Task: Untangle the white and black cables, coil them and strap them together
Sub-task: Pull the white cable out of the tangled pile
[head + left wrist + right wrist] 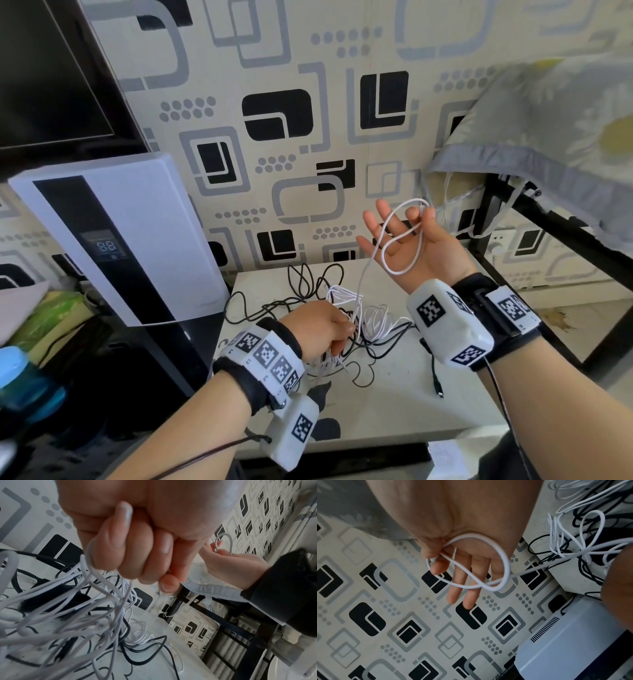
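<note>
My right hand (pixel 407 240) is raised above the table, palm towards me. Its thumb and forefinger pinch the white cable (pixel 399 273), which hangs as a loop (pixel 505 561) across the palm; the other fingers are straight. From the loop the cable runs down to my left hand (pixel 322 330), which grips several white strands (pixel 102 581) in a fist just over the tangle. The rest of the white cable (pixel 376 315) lies mixed with the black cable (pixel 301 277) on the small table (pixel 394 404). A black strip (pixel 51 601), perhaps a strap, lies under the strands.
A white appliance with a dark display panel (pixel 113 240) stands left of the table, under a black screen (pixel 51 68). A patterned cloth (pixel 548 137) drapes over a black frame on the right. A blue bottle (pixel 20 377) sits at the far left. The black cable's plug (pixel 438 390) lies near the table's right side.
</note>
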The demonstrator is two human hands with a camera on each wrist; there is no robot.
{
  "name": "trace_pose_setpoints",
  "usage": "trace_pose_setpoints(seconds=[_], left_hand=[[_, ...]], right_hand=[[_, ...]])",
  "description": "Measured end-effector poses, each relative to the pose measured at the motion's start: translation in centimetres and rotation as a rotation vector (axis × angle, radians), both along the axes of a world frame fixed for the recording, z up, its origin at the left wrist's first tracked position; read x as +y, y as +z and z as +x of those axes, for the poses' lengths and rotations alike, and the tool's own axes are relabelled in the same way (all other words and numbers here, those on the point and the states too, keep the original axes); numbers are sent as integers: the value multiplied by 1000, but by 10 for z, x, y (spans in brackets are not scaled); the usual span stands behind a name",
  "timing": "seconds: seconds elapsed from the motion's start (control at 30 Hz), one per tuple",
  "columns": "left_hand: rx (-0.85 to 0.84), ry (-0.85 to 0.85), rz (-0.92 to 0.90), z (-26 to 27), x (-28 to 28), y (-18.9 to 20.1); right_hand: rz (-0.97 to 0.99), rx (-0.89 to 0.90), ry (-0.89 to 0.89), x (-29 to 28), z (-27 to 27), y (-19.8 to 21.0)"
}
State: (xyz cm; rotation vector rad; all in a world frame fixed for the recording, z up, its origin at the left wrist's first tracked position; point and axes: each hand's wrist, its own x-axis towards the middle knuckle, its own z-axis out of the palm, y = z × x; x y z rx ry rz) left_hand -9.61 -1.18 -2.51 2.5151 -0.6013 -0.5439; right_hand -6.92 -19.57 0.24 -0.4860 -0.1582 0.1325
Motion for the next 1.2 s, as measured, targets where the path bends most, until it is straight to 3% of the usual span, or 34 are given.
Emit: trace_pose_setpoints(seconds=[0.13,0.27,0.33,0.47,0.63,0.77,0.9,1.0,1.2], left_hand=[[3,29,3,2,2,1],[-8,211,-131,2,3,2],[-82,293,-279,1,4,4],[-193,497,-752,1,8,11],[-174,408,-1051,-2,12,22],[-172,474,-1120,-2,15,22],[-223,497,-1006,0,20,17],[-275,518,-975,3,23,13],[-112,658,-1243,7,28,19]], right_hand=[[2,-4,13,-3,-1,1],[-112,11,11,2,-3,2],[-222,26,2,4,-5,1],[-446,63,-11,11,-5,-4],[-633,49,94,28,-6,-9],[-812,-53,143,41,-7,-15],[-959,-201,146,48,-15,-19],[-962,-239,178,51,-20,-18],[-946,-202,111,42,-19,-18]])
